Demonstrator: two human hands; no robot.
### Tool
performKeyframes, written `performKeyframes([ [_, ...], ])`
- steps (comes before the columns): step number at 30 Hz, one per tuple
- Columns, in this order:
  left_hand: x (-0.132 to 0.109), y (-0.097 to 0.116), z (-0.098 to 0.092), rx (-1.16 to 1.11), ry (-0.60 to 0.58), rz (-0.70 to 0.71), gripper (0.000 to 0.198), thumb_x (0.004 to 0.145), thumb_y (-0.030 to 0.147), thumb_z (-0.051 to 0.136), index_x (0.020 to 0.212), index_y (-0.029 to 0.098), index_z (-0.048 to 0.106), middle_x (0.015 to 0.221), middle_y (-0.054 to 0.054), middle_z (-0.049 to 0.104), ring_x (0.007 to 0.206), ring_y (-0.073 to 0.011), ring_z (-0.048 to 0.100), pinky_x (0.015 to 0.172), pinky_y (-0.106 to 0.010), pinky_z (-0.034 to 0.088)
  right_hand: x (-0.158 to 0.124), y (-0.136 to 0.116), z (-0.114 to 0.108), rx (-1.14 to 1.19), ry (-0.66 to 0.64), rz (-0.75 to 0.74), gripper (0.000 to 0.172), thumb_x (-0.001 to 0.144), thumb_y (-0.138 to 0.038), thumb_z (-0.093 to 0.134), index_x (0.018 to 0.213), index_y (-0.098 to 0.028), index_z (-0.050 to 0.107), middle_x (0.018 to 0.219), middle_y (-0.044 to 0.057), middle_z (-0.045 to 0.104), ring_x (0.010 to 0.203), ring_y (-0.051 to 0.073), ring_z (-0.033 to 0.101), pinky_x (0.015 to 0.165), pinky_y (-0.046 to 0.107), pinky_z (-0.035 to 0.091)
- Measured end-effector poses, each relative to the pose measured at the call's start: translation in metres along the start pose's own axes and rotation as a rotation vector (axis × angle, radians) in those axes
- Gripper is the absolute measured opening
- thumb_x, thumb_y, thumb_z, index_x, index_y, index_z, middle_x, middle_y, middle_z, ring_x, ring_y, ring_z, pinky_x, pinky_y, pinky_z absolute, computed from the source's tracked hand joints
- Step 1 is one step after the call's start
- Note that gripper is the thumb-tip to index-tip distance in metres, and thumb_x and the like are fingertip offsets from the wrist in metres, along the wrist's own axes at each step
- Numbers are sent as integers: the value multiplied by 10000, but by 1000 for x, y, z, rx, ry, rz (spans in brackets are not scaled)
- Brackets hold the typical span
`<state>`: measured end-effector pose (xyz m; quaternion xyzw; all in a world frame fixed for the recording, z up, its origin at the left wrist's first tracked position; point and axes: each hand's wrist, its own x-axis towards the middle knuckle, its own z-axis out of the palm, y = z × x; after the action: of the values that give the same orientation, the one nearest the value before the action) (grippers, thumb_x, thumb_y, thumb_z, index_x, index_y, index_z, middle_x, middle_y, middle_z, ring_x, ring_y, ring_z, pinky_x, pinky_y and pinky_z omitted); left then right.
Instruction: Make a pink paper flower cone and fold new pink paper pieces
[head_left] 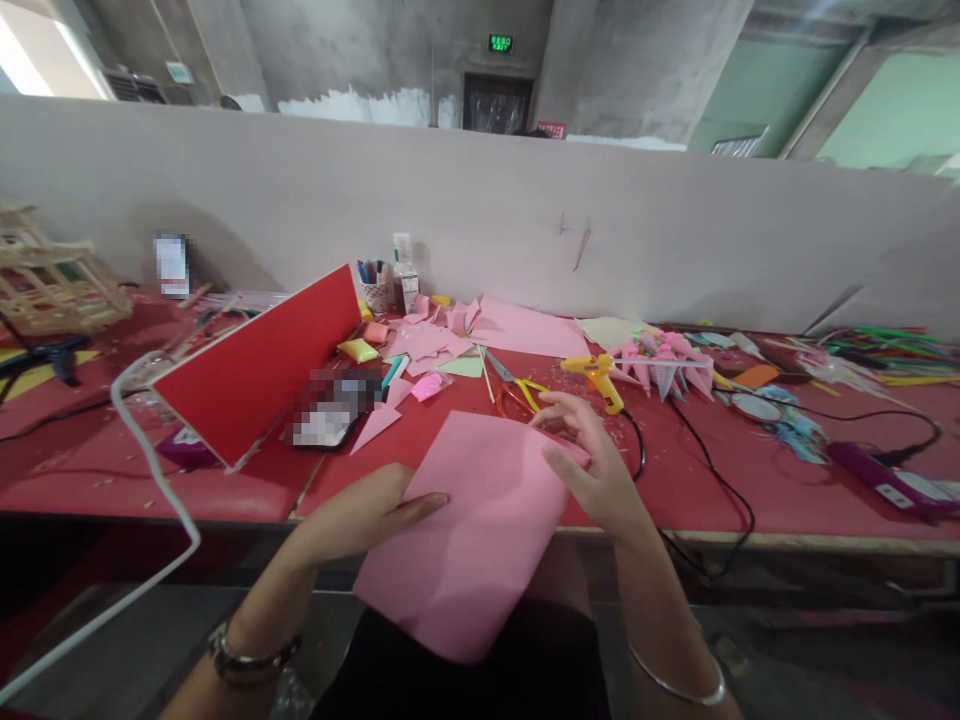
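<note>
I hold a smooth, plain pink sheet [472, 520], gently bowed and mottled with soft shadow, above my lap [547, 655] and the front of the red worktop [780, 500]. My left fingers [426, 508] clamp its left edge, thumb on top; my right fingers [577, 415] pinch its far right corner.

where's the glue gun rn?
Head view, right of centre: the glue gun lies on the red table just beyond the right hand, between the scissors and the pink paper cones.
</note>
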<state>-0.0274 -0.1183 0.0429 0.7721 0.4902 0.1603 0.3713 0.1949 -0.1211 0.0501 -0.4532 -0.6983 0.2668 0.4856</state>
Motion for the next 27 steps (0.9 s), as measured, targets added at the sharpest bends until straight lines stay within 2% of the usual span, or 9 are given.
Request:
performKeyframes([
  [4,3,5,-9,315,-42,-2,395,721,485,427,463,206,319,464,35,361,419,-99,307,430,-246,214,12,-17,-2,-301,-352,-89,204,739,-299,509,912,-197,546,823,19,600,749,143,535,668,239,377],
  [6,5,7,-11,363,-74,30,383,720,488,422,476,206,332,483,30,385,427,-102,315,432,-248,214,16,-21,1,-414,-410,-112,170,776,-319,463,718,-181,545,663,-8,569,608,114,493,554,215,324],
  [9,9,8,-12,376,-99,35,375,704,497,437,486,199,370,485,34,391,427,-100,322,420,-241,218,18,-18,6,-448,-399,-91,332,818,-350,385,535,-177,391,488,-46,408,472,80,363,464,211,222],
  [12,14,8,-12,386,-78,68,389,737,491,403,495,187,406,469,40,390,425,-96,332,413,-231,224,17,-10,7,-380,-351,-59,351,817,-354,372,521,-186,285,478,-56,324,463,73,310,462,210,200],
  [15,17,6,-9,442,94,137,378,802,437,329,577,173,477,507,23,470,467,-109,410,447,-220,264,16,2,6,-232,-209,24,324,788,-353,391,527,-193,287,494,-56,295,475,78,294,468,210,210],
  [17,20,4,-6,526,247,114,358,825,410,297,694,169,526,589,-2,553,530,-138,491,481,-224,297,15,11,5,-116,-99,105,300,763,-376,403,535,-195,327,507,-53,293,485,85,292,473,213,225],
  [19,23,2,-4,649,337,71,362,842,385,266,782,166,547,671,-37,605,596,-174,547,505,-240,320,15,21,6,-47,-8,160,291,734,-408,416,544,-195,363,512,-53,295,493,90,292,485,216,240],
  [23,34,-2,-2,895,315,81,374,860,281,226,776,140,562,694,-87,624,628,-204,577,506,-256,338,15,38,11,-57,78,179,295,715,-434,413,549,-191,396,510,-51,319,503,96,311,501,218,262],
  [27,46,-8,-1,962,246,69,339,863,229,243,776,127,554,669,-91,623,612,-198,579,504,-251,351,16,52,13,-295,-43,181,326,785,-400,284,563,-189,394,524,-33,381,512,106,363,482,214,271],
])
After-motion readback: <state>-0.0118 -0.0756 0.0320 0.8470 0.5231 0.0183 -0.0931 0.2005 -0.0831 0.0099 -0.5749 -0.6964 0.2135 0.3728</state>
